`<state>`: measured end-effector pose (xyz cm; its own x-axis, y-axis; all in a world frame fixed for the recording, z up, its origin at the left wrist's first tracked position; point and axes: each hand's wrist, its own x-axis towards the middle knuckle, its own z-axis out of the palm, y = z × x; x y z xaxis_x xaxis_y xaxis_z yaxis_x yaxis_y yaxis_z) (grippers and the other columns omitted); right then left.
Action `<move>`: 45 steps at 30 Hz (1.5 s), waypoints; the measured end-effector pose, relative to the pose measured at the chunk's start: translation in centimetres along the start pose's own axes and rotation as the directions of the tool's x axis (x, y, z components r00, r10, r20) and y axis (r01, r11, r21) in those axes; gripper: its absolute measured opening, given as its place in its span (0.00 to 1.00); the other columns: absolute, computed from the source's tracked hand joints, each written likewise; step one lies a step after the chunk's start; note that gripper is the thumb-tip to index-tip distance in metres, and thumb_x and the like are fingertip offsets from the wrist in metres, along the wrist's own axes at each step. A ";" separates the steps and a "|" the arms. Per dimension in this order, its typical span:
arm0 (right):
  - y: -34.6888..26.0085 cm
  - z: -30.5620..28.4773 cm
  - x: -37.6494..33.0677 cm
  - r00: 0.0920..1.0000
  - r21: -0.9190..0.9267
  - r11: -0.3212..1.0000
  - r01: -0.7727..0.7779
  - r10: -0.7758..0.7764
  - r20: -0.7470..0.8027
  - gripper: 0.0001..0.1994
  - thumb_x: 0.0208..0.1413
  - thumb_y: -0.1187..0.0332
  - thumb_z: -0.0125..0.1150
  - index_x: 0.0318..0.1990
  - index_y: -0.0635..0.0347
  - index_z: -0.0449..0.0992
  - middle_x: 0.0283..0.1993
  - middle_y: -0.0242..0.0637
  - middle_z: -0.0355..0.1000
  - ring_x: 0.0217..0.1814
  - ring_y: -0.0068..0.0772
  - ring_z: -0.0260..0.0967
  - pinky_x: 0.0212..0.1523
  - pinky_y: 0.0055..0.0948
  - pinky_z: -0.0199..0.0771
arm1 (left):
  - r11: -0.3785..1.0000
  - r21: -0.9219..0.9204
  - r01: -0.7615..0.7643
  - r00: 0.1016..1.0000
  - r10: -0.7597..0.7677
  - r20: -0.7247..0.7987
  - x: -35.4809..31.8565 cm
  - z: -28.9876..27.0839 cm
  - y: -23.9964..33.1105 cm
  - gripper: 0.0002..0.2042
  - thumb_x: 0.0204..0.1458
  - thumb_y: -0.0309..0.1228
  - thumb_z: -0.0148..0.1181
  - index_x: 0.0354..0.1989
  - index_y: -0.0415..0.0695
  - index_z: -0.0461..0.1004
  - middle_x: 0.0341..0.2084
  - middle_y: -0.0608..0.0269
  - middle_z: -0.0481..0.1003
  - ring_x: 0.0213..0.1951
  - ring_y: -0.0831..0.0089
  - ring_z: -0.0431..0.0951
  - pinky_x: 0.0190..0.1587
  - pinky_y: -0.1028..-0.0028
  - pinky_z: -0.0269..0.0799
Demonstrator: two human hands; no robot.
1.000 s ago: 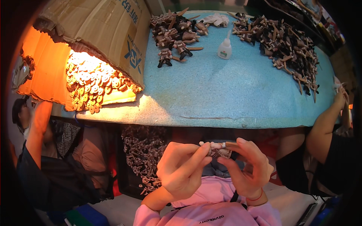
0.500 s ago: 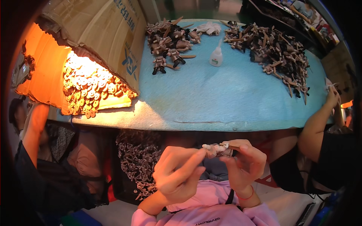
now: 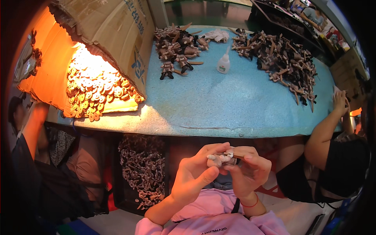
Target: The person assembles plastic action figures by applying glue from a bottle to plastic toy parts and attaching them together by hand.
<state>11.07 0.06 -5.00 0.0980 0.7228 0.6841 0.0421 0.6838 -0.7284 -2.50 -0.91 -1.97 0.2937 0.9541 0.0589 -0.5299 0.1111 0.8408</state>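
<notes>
Over my lap, in front of the table edge, I hold a small figurine (image 3: 220,159) lying sideways, pale and brown with dark parts. A flat brown blade-like piece (image 3: 237,157) sticks out at its right end. My right hand (image 3: 252,171) is closed round that end, thumb below and fingers behind. My left hand (image 3: 196,174) closes on the other end, thumb at the near side and fingers curled over the far side. The fingers hide part of the figurine.
Figurines lie in piles, one at the table's back left (image 3: 178,49) and one at right (image 3: 284,58). Between them stands a white glue bottle (image 3: 223,64) near a white cloth (image 3: 216,35). A torn, lit carton (image 3: 113,27) holds round pieces. Below is a dark bin (image 3: 127,201); people sit either side.
My left hand has shifted right, its fingers moving from a fingertip pinch at the figurine's end to wrap behind it. My right hand stays on the figurine. The view has shifted slightly.
</notes>
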 end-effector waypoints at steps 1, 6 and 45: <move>0.0 0.1 0.0 1.000 0.022 1.000 0.007 -0.007 -0.007 0.24 0.39 0.85 0.63 0.45 0.62 0.62 0.35 0.48 0.72 0.38 0.42 0.72 0.39 0.37 0.75 | 0.997 -0.074 0.037 0.999 -0.039 -0.015 -0.1 0.1 0.0 0.22 0.53 0.32 0.55 0.54 0.33 0.63 0.52 0.53 0.61 0.48 0.71 0.66 0.47 0.73 0.65; 0.2 0.3 -0.1 1.000 0.040 0.999 0.013 -0.014 0.022 0.24 0.40 0.85 0.62 0.46 0.62 0.62 0.35 0.49 0.72 0.38 0.42 0.72 0.42 0.40 0.74 | 0.992 -0.126 0.018 0.999 -0.023 -0.034 -0.4 -0.3 -0.4 0.21 0.52 0.33 0.55 0.52 0.32 0.65 0.50 0.53 0.61 0.47 0.70 0.66 0.46 0.74 0.66; 0.4 -0.8 0.8 0.836 0.650 0.538 -0.537 0.444 0.323 0.23 0.42 0.81 0.63 0.49 0.74 0.67 0.51 0.57 0.65 0.55 0.46 0.62 0.53 0.42 0.67 | 0.621 0.697 -0.359 0.901 0.426 0.085 -0.1 1.0 0.6 0.16 0.44 0.16 0.56 0.45 0.33 0.71 0.42 0.51 0.61 0.36 0.69 0.70 0.38 0.76 0.69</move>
<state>11.98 0.82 -4.81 -0.2202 0.9401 0.2603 -0.6764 0.0451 -0.7351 -2.04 -1.27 -0.94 0.1064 0.8833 0.4566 0.1198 -0.4672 0.8760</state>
